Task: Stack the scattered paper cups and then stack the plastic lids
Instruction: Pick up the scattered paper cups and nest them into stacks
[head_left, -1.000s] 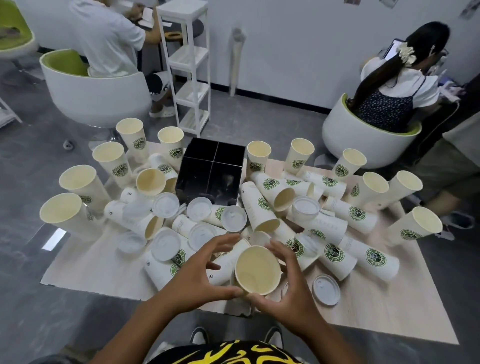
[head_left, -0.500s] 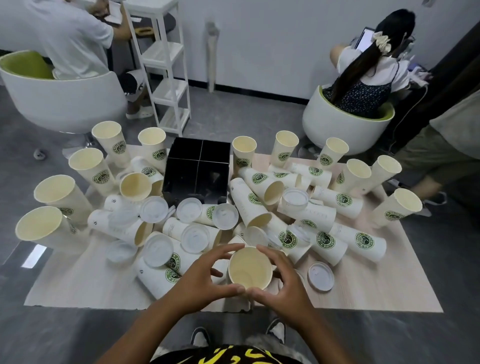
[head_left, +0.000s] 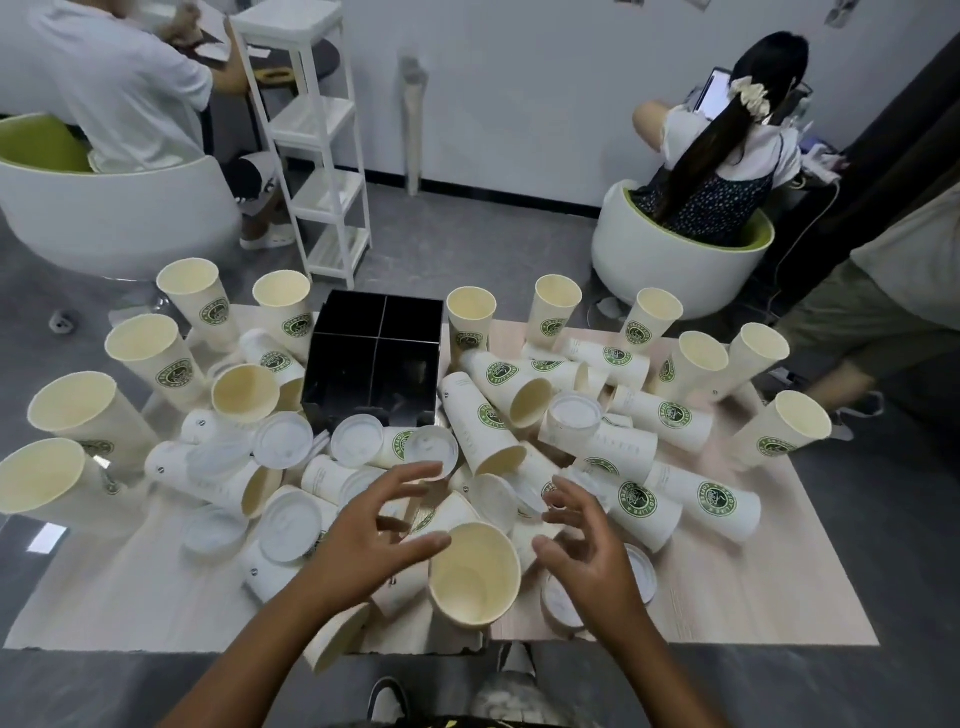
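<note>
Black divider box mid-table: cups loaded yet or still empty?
Empty as far as visible. All four compartments of the black divider box show only dark interior; no paper cups or lids stand inside. Deep corners are shadowed.

One head-worn wide view looks steeply down, close over the table (head_left: 727, 597).

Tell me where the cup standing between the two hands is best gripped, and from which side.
Likely the cup wall just below the rim, from the sides: it stands mouth up, the left hand and right hand flank it with spread fingers, and its lower part is hidden among fallen cups.
</note>
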